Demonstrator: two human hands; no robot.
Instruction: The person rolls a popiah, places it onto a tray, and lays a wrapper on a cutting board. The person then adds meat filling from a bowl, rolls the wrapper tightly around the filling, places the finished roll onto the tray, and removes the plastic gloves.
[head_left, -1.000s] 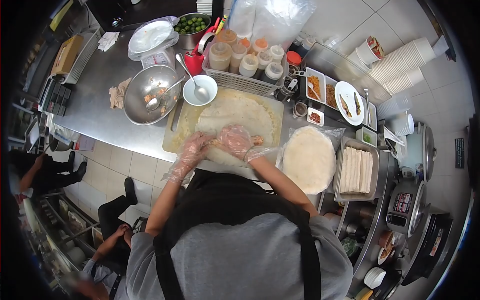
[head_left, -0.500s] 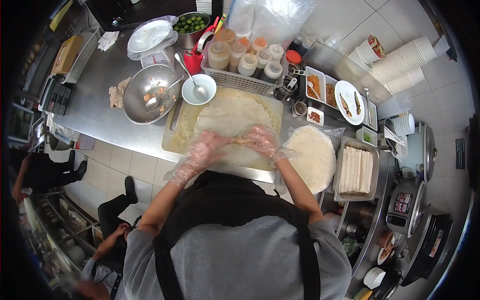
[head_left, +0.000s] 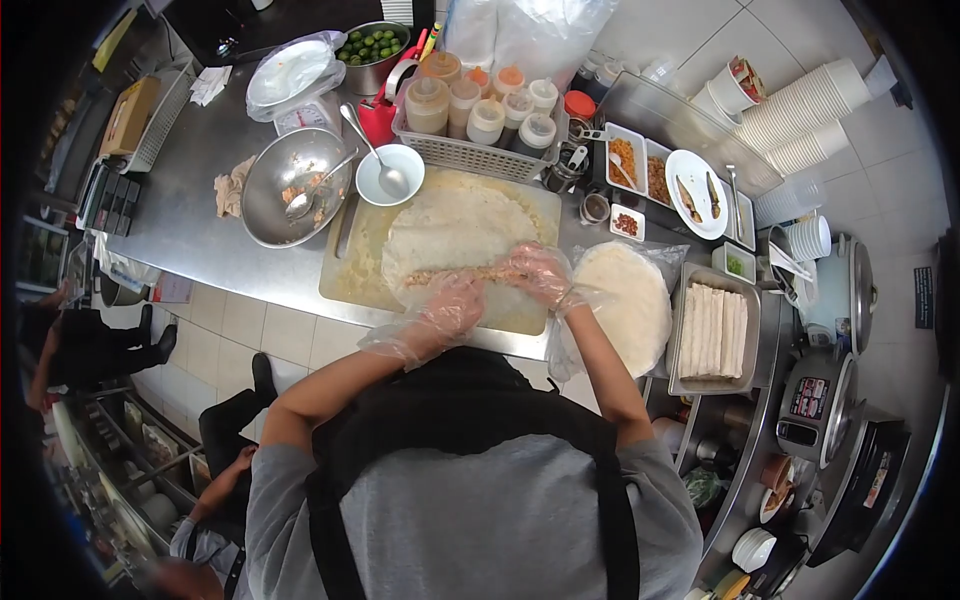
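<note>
A thin round wrapper (head_left: 440, 230) lies spread on the cutting board (head_left: 345, 275), with a long strip of minced filling (head_left: 430, 276) across its near part. Both my hands wear clear plastic gloves. My left hand (head_left: 455, 303) is at the near edge below the filling, its fingers bunched on the wrapper. My right hand (head_left: 540, 275) is closed around the right end of the strip and the wrapper there. Its fingertips are partly hidden. Beside it, to the right, lies a stack of round wrappers (head_left: 625, 310) on plastic.
A steel bowl (head_left: 265, 190) with filling and a spoon stands left, beside a white bowl (head_left: 405, 180). Sauce bottles fill a basket (head_left: 470, 158) behind the board. A metal tray (head_left: 718, 385) of white rolls is at right. Other people (head_left: 225, 430) are at lower left.
My left hand has moved right and toward me, uncovering the filling strip. My right hand has shifted slightly right. The wrapper's near part now lies flatter, and the view has shifted slightly.
</note>
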